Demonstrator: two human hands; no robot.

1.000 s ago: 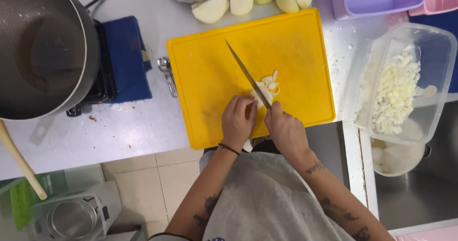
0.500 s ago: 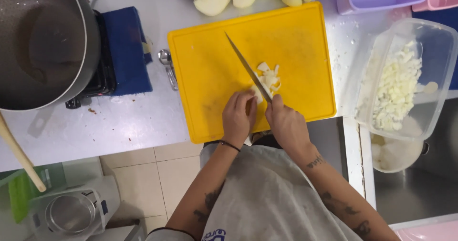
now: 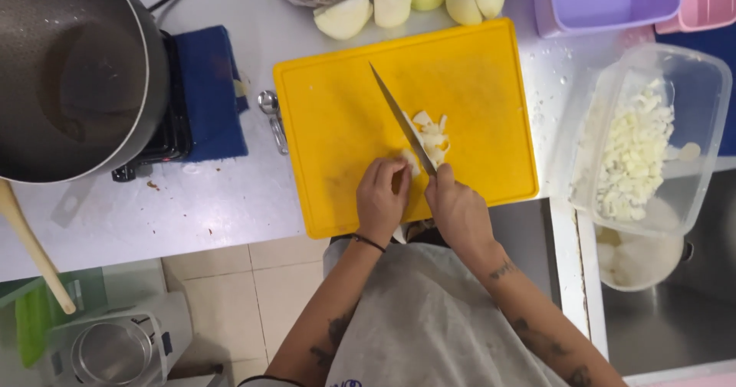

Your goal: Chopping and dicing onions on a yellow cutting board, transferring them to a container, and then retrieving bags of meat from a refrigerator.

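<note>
Pot [image 3: 69,73] kept far left, off the board [image 3: 345,119]. Tub [image 3: 652,142] set right for the chopped pieces. Knife [image 3: 402,122] gripped tight by right hand [image 3: 456,211]; onion [image 3: 429,138] mid-board, pinned by curled left hand [image 3: 383,199], fingertips tucked.

A pale counter [image 3: 222,203] carries everything here. A yellow cutting board [image 3: 337,119] lies near its front edge, with a small metal tool [image 3: 272,115] just beside the board's left side. Further left, a blue cloth [image 3: 211,88] sits under a small stove [image 3: 172,126]. Peeled onion halves [image 3: 391,0] line the back edge. A purple tub [image 3: 606,0] and a clear container [image 3: 698,103] of chopped onion stand at the right end.
</note>
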